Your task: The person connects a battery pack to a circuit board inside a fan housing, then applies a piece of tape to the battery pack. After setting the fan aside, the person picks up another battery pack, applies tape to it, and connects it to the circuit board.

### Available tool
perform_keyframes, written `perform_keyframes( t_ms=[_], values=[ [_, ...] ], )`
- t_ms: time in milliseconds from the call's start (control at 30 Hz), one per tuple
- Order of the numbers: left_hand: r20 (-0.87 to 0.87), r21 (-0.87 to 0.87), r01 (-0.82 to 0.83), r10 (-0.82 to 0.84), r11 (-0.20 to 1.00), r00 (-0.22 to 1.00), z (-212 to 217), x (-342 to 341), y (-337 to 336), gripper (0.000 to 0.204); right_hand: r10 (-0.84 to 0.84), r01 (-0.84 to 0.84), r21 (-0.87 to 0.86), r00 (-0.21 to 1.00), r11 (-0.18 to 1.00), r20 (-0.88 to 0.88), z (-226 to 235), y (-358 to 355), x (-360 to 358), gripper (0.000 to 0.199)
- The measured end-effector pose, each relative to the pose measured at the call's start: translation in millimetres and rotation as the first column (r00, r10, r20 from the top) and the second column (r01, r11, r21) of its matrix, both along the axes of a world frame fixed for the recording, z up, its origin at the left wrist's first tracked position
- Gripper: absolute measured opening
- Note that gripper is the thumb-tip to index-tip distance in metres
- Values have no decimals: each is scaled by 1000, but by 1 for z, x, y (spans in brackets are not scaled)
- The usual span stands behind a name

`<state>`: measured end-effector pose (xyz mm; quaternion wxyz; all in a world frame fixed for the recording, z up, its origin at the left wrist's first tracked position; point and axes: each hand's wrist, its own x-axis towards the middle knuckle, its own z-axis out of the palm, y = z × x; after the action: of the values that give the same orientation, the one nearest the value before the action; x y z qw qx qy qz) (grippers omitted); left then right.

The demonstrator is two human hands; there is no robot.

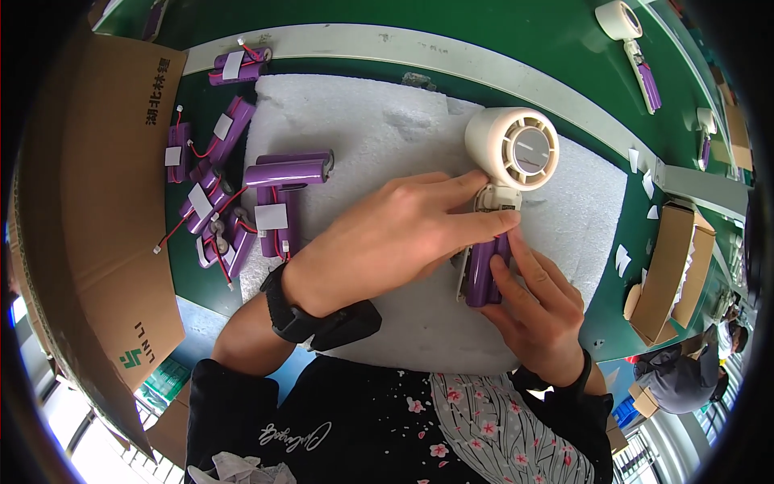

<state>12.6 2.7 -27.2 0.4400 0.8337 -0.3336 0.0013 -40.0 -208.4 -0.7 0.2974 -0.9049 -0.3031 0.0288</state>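
A cream handheld fan [490, 137] lies on a white foam sheet, its round head away from me and its handle toward me. In the opened handle sits a purple battery pack [481, 274]. My left hand [395, 230] is closed on the fan's neck, thumb and index finger on either side of the small parts between head and battery. My right hand [544, 315] grips the handle and battery from the right, its fingertips along the battery's side. What lies under my left fingertips is hidden.
Several purple battery packs [232, 129] with red and black wires lie at the left, some on the foam sheet [387, 105]. A tall cardboard box [105, 202] stands at far left. An opened small carton [661, 274] sits right. Other fans [619, 22] lie beyond the grey rail [347, 39].
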Motion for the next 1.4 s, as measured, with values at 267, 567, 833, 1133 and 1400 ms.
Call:
perform_keyframes(
  t_ms=[267, 567, 833, 1133, 1400],
  values=[
    [-205, -114, -39, 15, 993, 979, 2, 2, -1, 47, -106, 117, 170, 992, 979, -70, -10, 6, 2, 58],
    [-278, -168, -57, 8, 984, 961, 5, 0, -1, 51, -149, 164, 108, 980, 980, -135, -3, 12, 7, 69],
    [-305, -219, -59, -11, 974, 952, 0, -2, -1, 51, -93, 104, 80, 987, 991, -133, -1, 10, 3, 75],
    [-188, -183, -65, 30, 981, 982, 1, -7, -3, 50, 27, -15, -102, 992, 995, 126, 7, 13, 10, 70],
    [185, -56, -366, 370, 929, 911, 23, -15, 5, 35, -377, 484, -161, 817, 860, 436, 14, -8, 94, 52]
  ],
)
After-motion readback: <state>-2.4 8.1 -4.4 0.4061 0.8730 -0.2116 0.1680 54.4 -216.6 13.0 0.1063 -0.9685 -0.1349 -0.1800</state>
